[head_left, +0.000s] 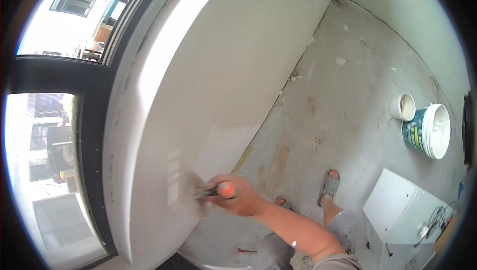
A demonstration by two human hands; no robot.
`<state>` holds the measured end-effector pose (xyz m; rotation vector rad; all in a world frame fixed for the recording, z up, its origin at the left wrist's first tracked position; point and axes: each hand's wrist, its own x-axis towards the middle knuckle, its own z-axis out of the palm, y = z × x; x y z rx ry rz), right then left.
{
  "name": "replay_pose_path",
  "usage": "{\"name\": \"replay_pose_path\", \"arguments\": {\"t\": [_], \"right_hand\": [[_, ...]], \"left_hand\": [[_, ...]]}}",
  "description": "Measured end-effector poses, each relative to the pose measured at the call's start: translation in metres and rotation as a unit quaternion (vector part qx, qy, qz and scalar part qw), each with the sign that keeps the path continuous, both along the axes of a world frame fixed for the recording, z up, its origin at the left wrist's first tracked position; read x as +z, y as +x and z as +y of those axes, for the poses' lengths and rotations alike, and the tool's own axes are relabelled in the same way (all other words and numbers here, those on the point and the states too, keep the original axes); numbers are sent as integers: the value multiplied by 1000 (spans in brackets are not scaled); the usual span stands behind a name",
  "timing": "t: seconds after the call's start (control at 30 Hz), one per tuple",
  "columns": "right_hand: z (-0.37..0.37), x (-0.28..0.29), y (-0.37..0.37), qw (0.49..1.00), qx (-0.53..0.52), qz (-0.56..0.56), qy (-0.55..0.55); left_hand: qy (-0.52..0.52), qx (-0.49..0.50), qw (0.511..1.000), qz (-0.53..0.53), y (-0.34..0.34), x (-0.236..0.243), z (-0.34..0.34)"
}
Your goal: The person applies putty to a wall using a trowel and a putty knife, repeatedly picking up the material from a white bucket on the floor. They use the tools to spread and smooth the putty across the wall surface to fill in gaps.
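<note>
In the head view, the right hand [242, 199] is wrapped around a tool [227, 190] with an orange end, by the pale wall [213, 86]. The tool's front is blurry. The left hand is out of view; I can't tell its grip.

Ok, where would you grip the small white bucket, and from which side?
Probably best to grip the small white bucket by its rim, coming from the picture's upper left: it stands upright with its round mouth open, so the edge is exposed, and the larger bucket crowds its lower-right side.
</note>
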<state>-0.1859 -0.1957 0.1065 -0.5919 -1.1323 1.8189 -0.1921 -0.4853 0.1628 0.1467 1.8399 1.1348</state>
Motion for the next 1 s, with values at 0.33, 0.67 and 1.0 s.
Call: {"name": "replay_pose_path", "arguments": {"t": [0.33, 0.67, 1.0], "right_hand": [[3, 54, 84, 918, 394, -25, 20], [-56, -100, -50, 731, -87, 235, -635], [46, -3, -66, 644, -78, 374, -663]], "left_hand": [[-6, -251, 937, -242, -109, 38, 33], [62, 2, 998, 15, -66, 94, 49], [0, 77, 995, 66, 7, 113, 118]]}}
